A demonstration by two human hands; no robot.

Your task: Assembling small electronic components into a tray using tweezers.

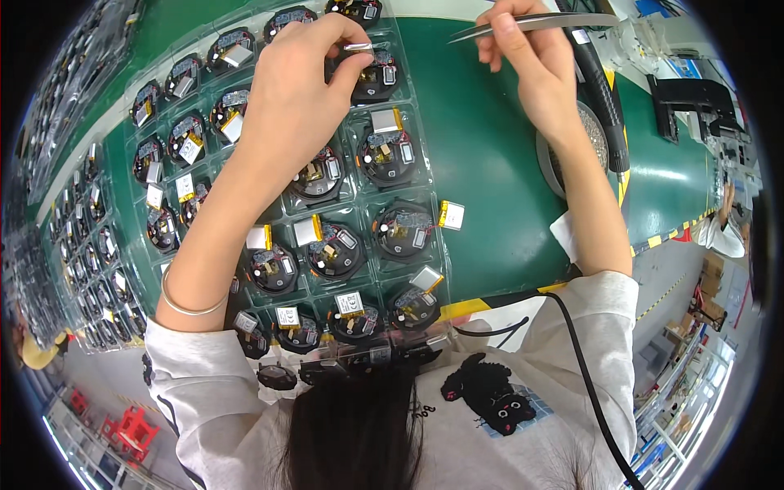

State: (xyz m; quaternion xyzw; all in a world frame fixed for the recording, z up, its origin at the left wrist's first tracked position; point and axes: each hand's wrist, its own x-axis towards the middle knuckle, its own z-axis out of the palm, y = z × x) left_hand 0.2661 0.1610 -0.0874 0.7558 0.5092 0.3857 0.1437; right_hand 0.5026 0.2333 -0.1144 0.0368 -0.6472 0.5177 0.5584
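Head view, left hand (302, 94): pinching a silvery piece (358, 48) above the far part of the tray (359, 195), seemingly for a delicate hold.
Right hand (539, 77): gripping tweezers (576, 20) right of the tray, presumably for fine control.
Black units (385, 167): seated in tray pockets, presumably for separation.

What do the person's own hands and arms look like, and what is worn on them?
The left hand and right hand are bare, without gloves. A thin, pale, metal-looking bracelet circles the left forearm near the sleeve; none shows on the right forearm. The left sleeve and right sleeve are short, loose and pale grey.
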